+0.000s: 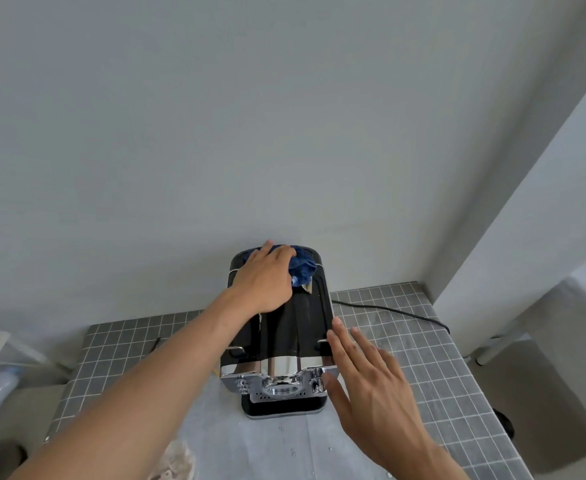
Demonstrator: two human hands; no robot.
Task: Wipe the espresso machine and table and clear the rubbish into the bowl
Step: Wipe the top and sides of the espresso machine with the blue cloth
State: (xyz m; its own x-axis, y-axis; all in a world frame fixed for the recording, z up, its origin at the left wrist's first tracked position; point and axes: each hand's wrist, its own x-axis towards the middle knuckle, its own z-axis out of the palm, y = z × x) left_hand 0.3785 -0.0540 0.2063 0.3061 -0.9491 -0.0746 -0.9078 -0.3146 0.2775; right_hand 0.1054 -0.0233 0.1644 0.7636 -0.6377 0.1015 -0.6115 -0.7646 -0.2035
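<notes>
A black and chrome espresso machine (295, 327) stands on the grey tiled table (423, 358), its back near the wall. My left hand (263, 278) presses a crumpled blue cloth (302, 268) onto the rear of the machine's top. My right hand (364, 375) is flat, fingers apart, against the machine's right side near the front, and holds nothing. A crumpled clear wrapper (177, 459) lies on the table near the bottom edge. No bowl is in view.
A black power cord (388, 310) runs from the machine's back right across the table towards the right edge. A thin dark stick (155, 344) lies on the tiles left of the machine. A wall stands close behind, and a white column (527, 202) rises at right.
</notes>
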